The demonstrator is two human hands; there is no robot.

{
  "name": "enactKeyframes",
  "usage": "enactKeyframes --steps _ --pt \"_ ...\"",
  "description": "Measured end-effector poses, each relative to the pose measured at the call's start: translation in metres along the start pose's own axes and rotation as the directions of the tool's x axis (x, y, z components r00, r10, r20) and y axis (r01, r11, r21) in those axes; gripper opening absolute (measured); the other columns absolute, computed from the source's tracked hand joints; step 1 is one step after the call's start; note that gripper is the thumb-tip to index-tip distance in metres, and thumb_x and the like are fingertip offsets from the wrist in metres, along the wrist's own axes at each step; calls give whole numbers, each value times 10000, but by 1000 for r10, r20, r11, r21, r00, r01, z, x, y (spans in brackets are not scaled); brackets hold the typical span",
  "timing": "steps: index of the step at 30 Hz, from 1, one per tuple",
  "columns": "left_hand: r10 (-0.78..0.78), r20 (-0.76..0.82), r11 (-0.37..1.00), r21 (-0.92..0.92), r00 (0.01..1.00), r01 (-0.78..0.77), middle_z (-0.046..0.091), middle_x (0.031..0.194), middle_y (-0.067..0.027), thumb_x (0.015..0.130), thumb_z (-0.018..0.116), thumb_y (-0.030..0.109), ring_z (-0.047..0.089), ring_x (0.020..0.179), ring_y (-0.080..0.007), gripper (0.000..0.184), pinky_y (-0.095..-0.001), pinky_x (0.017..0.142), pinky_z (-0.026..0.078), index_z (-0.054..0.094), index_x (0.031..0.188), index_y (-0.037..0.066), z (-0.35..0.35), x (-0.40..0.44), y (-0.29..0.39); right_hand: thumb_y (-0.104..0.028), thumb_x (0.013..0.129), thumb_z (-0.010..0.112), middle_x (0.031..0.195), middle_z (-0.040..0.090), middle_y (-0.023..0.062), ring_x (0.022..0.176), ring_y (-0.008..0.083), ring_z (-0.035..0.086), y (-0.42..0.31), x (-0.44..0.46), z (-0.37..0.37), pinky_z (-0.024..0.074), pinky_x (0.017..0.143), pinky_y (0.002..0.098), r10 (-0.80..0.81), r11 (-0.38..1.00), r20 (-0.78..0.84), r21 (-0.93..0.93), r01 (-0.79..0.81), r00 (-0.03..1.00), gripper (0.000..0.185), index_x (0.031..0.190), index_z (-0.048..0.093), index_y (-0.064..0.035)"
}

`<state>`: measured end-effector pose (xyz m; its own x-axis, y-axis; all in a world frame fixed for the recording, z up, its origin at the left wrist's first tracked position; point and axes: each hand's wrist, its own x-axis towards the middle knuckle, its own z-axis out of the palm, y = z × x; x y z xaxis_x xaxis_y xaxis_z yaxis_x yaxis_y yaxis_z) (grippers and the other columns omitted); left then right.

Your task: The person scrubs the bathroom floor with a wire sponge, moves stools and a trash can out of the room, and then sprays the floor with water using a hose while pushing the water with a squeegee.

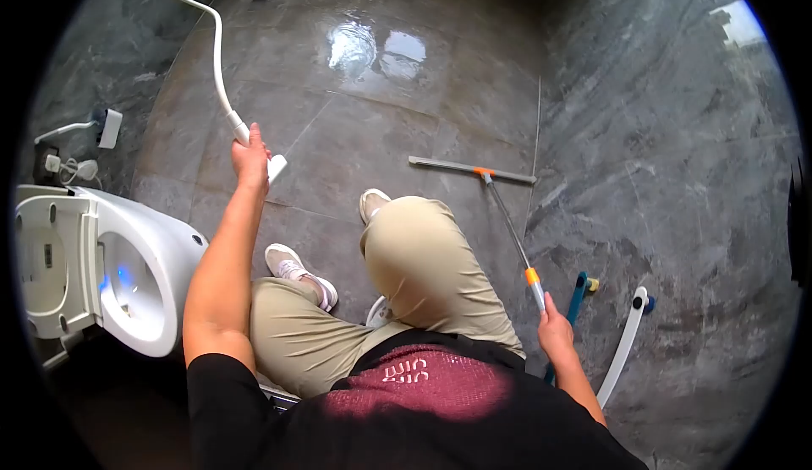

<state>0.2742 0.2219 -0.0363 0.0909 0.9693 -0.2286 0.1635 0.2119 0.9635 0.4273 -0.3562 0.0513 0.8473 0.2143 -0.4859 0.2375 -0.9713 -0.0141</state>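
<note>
My left hand [249,162] is closed around a white handheld shower head [277,168]. Its white hose [218,56] curves up toward the top left. My right hand [555,331] grips the grey and orange pole of a floor squeegee [510,221]. The squeegee's long blade [440,165] lies on the dark tiled floor, its right end close to the wall. Both hands are apart, one on each side of my bent legs.
A white toilet [161,237] with its lid raised stands at left. A power outlet with white plugs [72,166] is above it. Wet floor [372,56] shines ahead. Along the right wall [660,208] are a teal handle [578,292] and a white one [626,339].
</note>
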Motion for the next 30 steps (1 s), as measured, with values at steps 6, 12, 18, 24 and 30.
enactKeyframes --steps 6,12,18,24,30 --pt "7 43 995 -102 999 -3 454 585 0 878 563 343 462 461 -109 317 -276 442 415 448 742 80 1 -16 10 -216 875 449 869 607 258 813 425 582 8 67 33 452 723 494 -133 988 -118 66 141 984 434 1304 421 -161" --pt "39 44 996 -88 998 -35 451 581 3 872 572 358 457 463 -104 330 -270 451 417 452 727 86 -20 -16 10 -224 874 435 1086 560 251 1011 408 534 -26 184 11 434 865 441 -123 972 -4 203 121 992 437 1296 422 -111" --pt "-22 83 987 -156 996 35 457 616 -2 879 565 335 457 473 -108 317 -273 454 421 448 783 56 8 2 18 -248 879 445 1029 582 252 964 410 557 -66 254 8 449 829 452 -253 962 -232 42 270 939 437 1297 425 -124" --pt "-29 21 989 -148 999 31 445 592 -3 893 535 312 455 463 -109 295 -278 445 414 442 764 63 42 1 20 -242 881 453 869 608 248 802 417 591 -65 204 3 466 696 477 -267 941 -184 163 297 946 443 1318 404 -191" --pt "-30 75 994 -105 997 38 452 598 0 895 550 313 457 464 -102 278 -264 445 421 420 816 80 65 31 12 -200 880 467 953 599 249 879 409 584 -49 153 2 466 760 439 -130 973 39 199 120 991 445 1320 405 -167"
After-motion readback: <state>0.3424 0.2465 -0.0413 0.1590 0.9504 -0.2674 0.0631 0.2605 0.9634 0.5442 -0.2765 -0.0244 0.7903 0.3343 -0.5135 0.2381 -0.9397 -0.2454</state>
